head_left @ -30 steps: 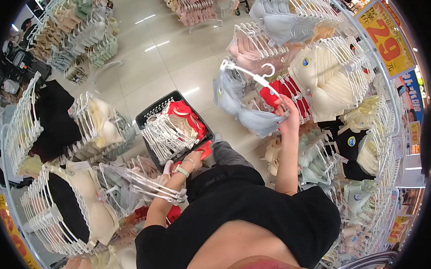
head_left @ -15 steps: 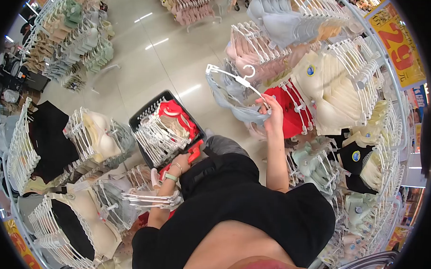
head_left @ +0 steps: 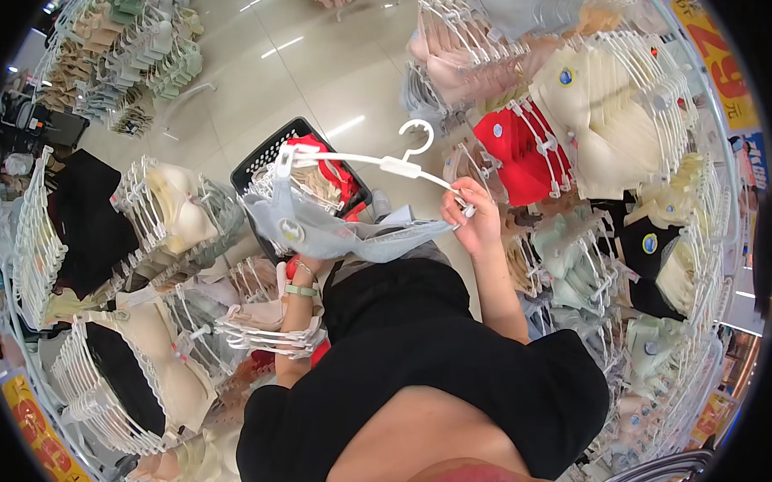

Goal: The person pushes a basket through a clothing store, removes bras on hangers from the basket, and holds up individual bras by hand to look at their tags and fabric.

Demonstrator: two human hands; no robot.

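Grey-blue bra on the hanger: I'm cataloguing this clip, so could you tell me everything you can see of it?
The grey-blue bra looks like smooth, soft fabric, with a round sticker on the cup toward the picture's left. It sags below a white hanger, which the right hand grips near one end. In this view, it covers part of the black basket; whether they touch is unclear.

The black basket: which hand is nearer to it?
Left hand: at the near end of the black basket, partly behind the blue-grey bra. The right hand, holding the hanger, is farther off, to its right.
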